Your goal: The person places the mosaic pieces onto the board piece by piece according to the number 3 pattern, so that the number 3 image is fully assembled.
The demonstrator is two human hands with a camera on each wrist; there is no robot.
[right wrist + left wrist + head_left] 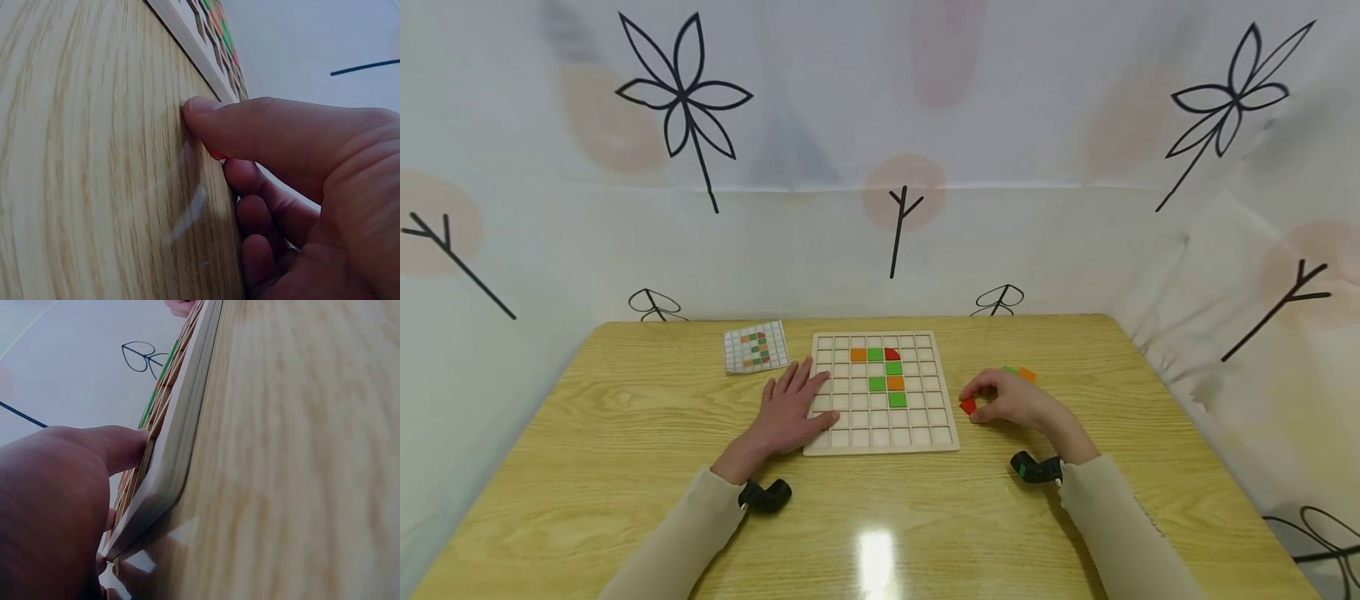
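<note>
A pale wooden grid board (844,417) lies flat on the table, with several orange and green square tiles and one red rounded tile (891,354) set in its cells. My left hand (786,410) rests spread on the board's left edge, thumb on the lower left cells; the left wrist view shows that thumb (122,449) against the rim. To the right of the board, my right hand (1011,397) pinches a small red tile (967,406) between thumb and fingers, low over the tabletop. In the right wrist view only a sliver of the red tile (215,153) shows under the thumb.
A printed card (756,347) with a grid of coloured squares lies left of the board. Behind my right hand, partly hidden, are an orange tile (1027,375) and a green tile (1008,369). A white cloth (820,250) with drawn plants hangs behind the wooden table (625,433).
</note>
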